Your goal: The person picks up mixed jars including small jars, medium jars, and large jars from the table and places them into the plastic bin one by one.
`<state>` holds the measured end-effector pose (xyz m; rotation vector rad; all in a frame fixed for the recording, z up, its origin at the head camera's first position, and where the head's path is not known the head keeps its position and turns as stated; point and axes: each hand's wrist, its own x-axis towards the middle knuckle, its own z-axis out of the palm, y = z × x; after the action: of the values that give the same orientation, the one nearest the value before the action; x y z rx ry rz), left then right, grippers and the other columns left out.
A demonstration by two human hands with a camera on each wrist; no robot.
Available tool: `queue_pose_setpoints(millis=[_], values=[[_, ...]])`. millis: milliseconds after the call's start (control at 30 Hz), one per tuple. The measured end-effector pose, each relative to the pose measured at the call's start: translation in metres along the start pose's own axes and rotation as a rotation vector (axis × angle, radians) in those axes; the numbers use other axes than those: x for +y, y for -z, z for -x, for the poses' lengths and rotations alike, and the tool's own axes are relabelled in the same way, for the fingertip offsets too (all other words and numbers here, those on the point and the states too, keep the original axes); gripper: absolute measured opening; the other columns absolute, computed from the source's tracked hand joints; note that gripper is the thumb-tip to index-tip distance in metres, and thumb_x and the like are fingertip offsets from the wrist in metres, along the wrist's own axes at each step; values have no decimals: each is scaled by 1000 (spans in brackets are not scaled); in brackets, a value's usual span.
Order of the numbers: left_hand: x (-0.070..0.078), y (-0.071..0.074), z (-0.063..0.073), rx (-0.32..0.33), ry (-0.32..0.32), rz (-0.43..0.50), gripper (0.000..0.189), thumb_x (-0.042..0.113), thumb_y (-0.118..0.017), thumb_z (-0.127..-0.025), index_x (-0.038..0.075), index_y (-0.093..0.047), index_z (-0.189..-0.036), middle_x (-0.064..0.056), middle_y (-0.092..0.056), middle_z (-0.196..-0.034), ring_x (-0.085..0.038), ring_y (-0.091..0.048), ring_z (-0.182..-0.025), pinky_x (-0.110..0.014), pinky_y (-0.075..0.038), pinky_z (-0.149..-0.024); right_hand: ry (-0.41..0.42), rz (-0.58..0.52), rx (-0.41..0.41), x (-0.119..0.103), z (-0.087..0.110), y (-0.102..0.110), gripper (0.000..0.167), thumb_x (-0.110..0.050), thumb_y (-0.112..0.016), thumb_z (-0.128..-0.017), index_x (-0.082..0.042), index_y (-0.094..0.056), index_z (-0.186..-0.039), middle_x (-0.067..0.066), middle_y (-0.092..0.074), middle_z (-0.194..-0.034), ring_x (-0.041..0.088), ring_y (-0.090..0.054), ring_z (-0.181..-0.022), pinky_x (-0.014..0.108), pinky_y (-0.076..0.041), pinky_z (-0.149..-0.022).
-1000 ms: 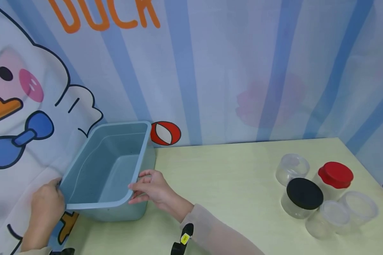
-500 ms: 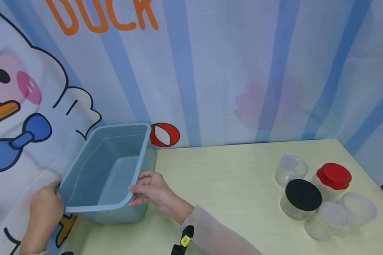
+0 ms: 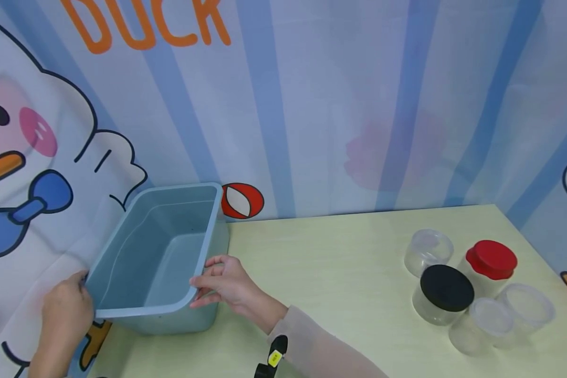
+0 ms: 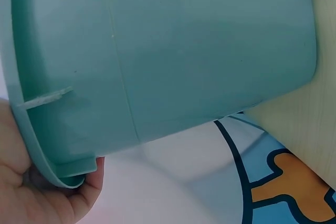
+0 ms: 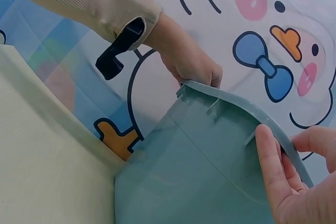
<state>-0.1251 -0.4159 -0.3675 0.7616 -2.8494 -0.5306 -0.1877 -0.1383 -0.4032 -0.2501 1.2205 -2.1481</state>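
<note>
A blue-green plastic bin (image 3: 170,311) stands at the left end of the table, its inside bare. My left hand (image 3: 67,307) grips the rim at the near left corner; in the left wrist view its fingers (image 4: 90,192) curl under the lip. At the near right corner my right hand (image 3: 229,281) pinches the rim, thumb on top and fingers beneath. The right wrist view shows both hands on the rim (image 5: 247,106), with the right fingers (image 5: 270,161) below it.
At the table's right stand several clear jars: one with a black lid (image 3: 446,287), one with a red lid (image 3: 492,259), others with clear tops, such as the back jar (image 3: 428,252). A cartoon duck curtain (image 3: 321,105) hangs behind the pale table (image 3: 321,273).
The view has shifted slightly, so the scene sits a little further left and the bin a little lower. Both hands keep their hold on the bin's rim.
</note>
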Motion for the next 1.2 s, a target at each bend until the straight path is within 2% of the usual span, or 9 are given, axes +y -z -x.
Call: queue_pose_setpoints(millis=[200, 400, 667, 1000, 1200], values=[[1, -1, 2, -2, -4, 0, 42, -3, -25, -102, -26, -32, -137, -46, -38, -134, -62, -44, -117, -65, -47, -84, 1, 5, -5, 0, 1, 2, 33, 8, -67, -89, -1, -49, -114, 17, -69, -87, 18, -67, -60, 38, -61, -63], [0, -1, 3, -6, -9, -2, 42, -3, -25, -102, -26, -32, -137, -46, -38, -133, -62, -45, -116, -65, -47, -84, 4, 4, -19, 0, 2, 3, 33, 9, -66, -89, -1, -48, -114, 12, -68, -84, 18, -66, -60, 38, -61, -63], [0, -2, 3, -17, -10, 7, 43, -2, -25, -102, -26, -33, -137, -47, -38, -133, -62, -44, -117, -66, -46, -83, 3, -8, -26, -1, 2, 6, 32, 10, -66, -89, 0, -49, -114, 13, -68, -84, 18, -66, -59, 38, -61, -63], [6, -4, 6, 16, 0, 13, 43, -2, -23, -102, -26, -35, -136, -47, -40, -132, -62, -46, -116, -65, -47, -82, -4, -5, -14, -1, 2, 8, 32, 9, -68, -89, -1, -49, -113, 11, -68, -83, 17, -66, -59, 38, -60, -62], [5, -5, 8, 10, 2, 23, 43, -1, -24, -103, -26, -35, -136, -46, -40, -132, -62, -47, -114, -65, -47, -81, -5, -1, -11, -2, 4, 8, 32, 8, -68, -89, -1, -49, -113, 11, -68, -83, 18, -66, -59, 39, -60, -63]])
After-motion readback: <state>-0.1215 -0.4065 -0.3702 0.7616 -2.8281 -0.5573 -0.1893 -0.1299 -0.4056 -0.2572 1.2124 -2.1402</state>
